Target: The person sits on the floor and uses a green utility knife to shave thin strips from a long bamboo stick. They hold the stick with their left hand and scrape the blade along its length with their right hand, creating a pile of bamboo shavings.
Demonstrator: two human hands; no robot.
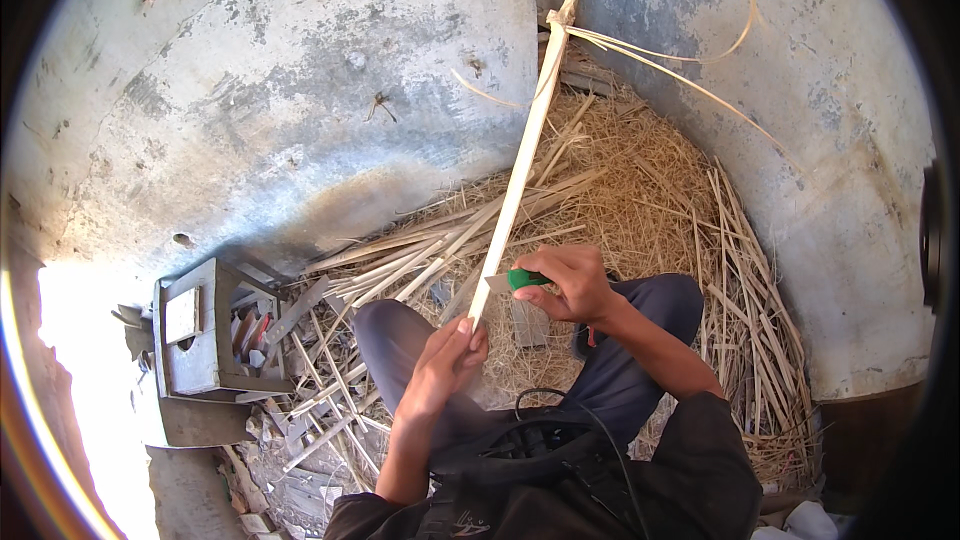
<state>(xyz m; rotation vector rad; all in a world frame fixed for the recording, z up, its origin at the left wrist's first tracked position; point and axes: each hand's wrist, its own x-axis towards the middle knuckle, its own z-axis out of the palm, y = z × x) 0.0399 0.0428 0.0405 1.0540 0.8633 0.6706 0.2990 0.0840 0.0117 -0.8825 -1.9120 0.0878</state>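
A long pale strip of split bamboo (522, 165) slants up and away from me, with a knot near its far end and thin curled slivers hanging off there. My left hand (447, 360) is closed round its near end. In my right hand (568, 282) is a knife with a green handle (527, 278), gripped in closed fingers. Its short blade (497, 283) lies against the strip's right edge, a little beyond my left hand. My bent legs (640, 340) are on both sides beneath my hands.
A heap of straw-like shavings (640, 180) covers the floor ahead. Bamboo strips (420, 250) lie in a pile at left, and more sticks (750, 330) line the right wall. A grey wooden box (205, 330) holding odds and ends stands at left. Worn grey walls (300, 90) rise ahead.
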